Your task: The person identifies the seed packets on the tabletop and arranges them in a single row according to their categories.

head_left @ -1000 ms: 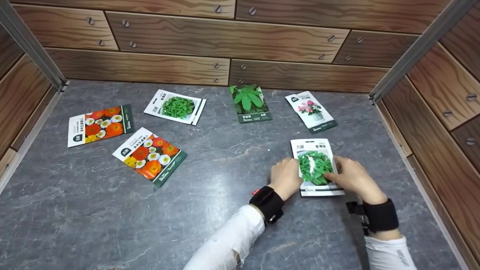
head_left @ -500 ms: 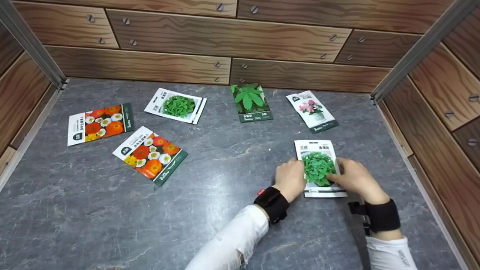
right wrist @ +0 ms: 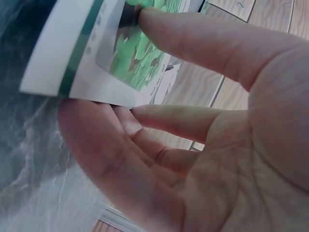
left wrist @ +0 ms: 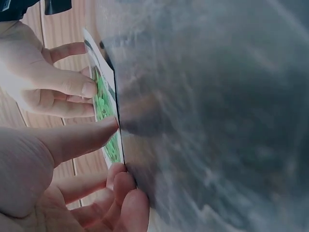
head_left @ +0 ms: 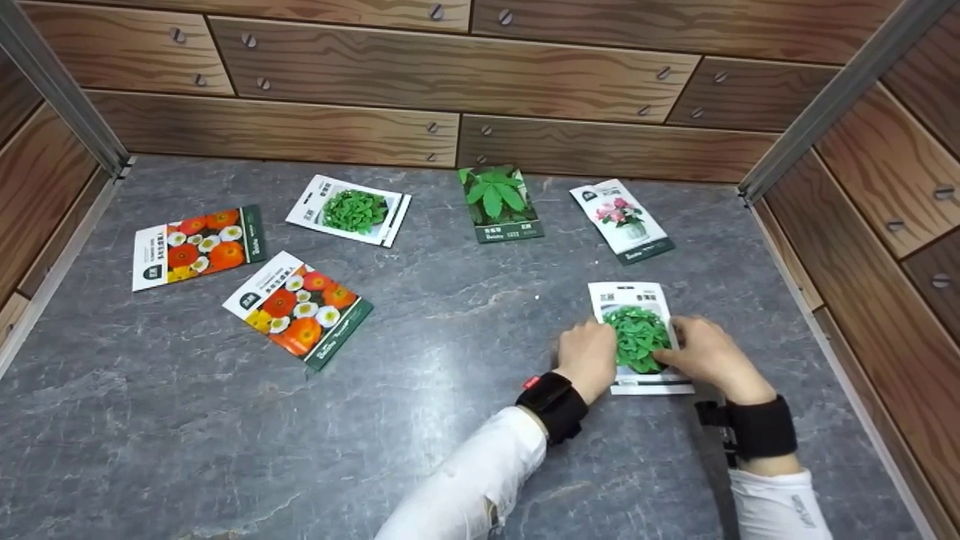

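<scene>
Left fingers [left wrist: 134,207] opposite right fingers [right wrist: 108,150]

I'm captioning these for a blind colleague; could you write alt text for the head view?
A person's left hand and right hand hold opposite sides of a leafy green packet at a gray tabletop. Five others lie, left to right: two orange-flower packets, a second leafy packet, a large-leaf packet and a pink-flower packet.

Walled work booth [head_left: 337,135]; wood-print panels [head_left: 450,67]; metal posts [head_left: 841,97]; marbled grey worktop [head_left: 225,435]
</scene>
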`<state>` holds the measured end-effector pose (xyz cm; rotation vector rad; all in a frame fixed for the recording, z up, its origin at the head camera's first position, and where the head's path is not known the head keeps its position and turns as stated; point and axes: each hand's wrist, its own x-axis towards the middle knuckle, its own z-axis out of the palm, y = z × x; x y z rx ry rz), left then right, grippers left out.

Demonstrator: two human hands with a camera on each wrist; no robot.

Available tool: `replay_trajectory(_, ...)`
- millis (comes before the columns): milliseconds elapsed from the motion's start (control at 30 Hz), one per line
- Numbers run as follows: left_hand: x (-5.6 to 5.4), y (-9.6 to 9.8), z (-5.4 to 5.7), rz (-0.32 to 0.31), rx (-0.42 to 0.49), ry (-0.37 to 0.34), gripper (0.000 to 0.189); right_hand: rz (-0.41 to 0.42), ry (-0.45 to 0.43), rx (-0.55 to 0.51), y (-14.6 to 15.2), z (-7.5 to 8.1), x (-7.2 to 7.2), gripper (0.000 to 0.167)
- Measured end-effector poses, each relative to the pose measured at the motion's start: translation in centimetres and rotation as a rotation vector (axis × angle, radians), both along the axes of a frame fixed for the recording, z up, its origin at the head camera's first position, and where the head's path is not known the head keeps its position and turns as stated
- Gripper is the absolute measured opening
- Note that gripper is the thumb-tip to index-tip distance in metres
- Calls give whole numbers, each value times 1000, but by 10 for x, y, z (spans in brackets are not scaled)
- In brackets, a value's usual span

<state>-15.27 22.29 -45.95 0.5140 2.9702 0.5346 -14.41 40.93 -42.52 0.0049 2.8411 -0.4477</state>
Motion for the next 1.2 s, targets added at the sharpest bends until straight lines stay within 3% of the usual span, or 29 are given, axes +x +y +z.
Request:
replay_trajectory(200, 0, 3, -1, -29, -41, 9, 10, 5, 10, 10, 2, 0, -1, 62)
replay_trajectory(333, -1, 1, -1, -59, -68, 6, 21, 7, 4, 7, 4, -1, -2, 62)
replay_trajectory(567, -1, -4, 1, -127, -64, -10, 29, 19, 7, 31, 8, -1, -1, 44)
replay_trajectory(833, 1, -3, 0, -158, -97, -13, 33, 34, 22, 54, 13, -1, 0, 40)
replay_trajectory(1200, 3, -1, 5, -183, -168, -7, 45, 105, 5, 134, 12, -2, 3, 57)
